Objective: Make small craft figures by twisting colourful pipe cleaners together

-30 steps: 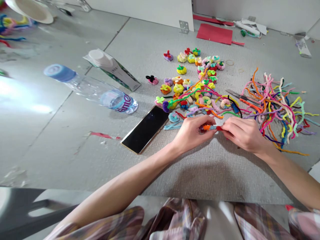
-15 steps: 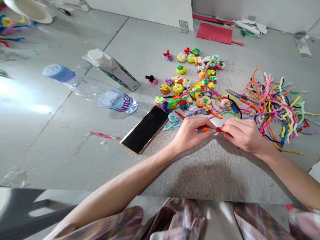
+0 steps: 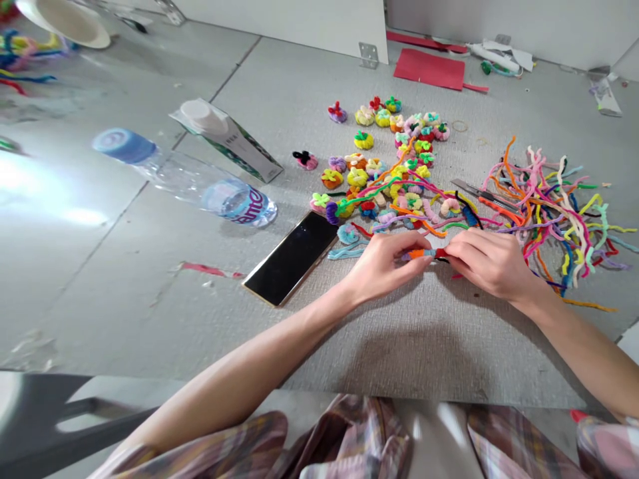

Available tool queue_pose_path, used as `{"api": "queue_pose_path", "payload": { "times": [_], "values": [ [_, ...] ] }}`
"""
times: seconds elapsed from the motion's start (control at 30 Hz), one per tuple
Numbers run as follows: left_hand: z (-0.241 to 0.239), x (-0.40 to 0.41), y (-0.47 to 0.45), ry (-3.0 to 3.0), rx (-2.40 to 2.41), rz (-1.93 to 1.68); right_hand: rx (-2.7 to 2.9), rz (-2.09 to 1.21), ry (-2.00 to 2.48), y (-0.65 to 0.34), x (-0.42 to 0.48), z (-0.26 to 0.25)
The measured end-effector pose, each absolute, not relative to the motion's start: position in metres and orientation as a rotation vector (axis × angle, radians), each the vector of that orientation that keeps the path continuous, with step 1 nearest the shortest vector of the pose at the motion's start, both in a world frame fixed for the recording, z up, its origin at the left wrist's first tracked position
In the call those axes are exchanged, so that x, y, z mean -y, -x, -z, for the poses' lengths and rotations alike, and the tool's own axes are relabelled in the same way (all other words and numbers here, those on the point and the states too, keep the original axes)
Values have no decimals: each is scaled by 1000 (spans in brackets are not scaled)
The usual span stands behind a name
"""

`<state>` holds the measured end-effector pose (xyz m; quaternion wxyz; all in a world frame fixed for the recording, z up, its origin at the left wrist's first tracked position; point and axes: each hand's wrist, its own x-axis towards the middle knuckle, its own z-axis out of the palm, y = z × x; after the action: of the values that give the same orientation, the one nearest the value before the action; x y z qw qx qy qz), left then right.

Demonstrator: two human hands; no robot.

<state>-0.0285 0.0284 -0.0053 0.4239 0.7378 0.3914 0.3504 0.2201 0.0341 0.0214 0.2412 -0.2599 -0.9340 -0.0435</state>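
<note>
My left hand (image 3: 387,265) is closed, thumb and fingers pinching a short row of fuzzy pipe cleaner coils (image 3: 418,253), orange with grey-blue beside it. At its right end a red pipe cleaner (image 3: 440,253) is pinched in my closed right hand (image 3: 492,263). The two hands almost meet, low over the table. Something thin and black shows just under the red part; what lies inside the coils is hidden. Beyond my hands sit many small pipe cleaner flowers (image 3: 357,177) in mixed colours. Loose pipe cleaners (image 3: 564,219) lie heaped to the right of my right hand.
A phone (image 3: 292,259) lies left of my left hand. Further left are a clear water bottle (image 3: 187,178) on its side and a carton (image 3: 232,143). An orange-handled cutter (image 3: 492,201) lies beside the heap. Red paper (image 3: 430,68) rests near the white partition (image 3: 299,26).
My right hand has shifted slightly, and more of the red pipe cleaner and the grey-blue coil shows between my hands. A bit of black now appears beneath. The view has moved a little.
</note>
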Motion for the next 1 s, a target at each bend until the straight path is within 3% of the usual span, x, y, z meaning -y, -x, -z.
{"api": "queue_pose_path", "payload": {
  "times": [0.27, 1.0],
  "values": [
    [4, -27, 25, -1553, -954, -825, 2570, 195, 708, -217, -32, -22],
    [4, -25, 23, -1447, -910, -762, 2612, 346, 667, -215, -32, -22]
  ]
}}
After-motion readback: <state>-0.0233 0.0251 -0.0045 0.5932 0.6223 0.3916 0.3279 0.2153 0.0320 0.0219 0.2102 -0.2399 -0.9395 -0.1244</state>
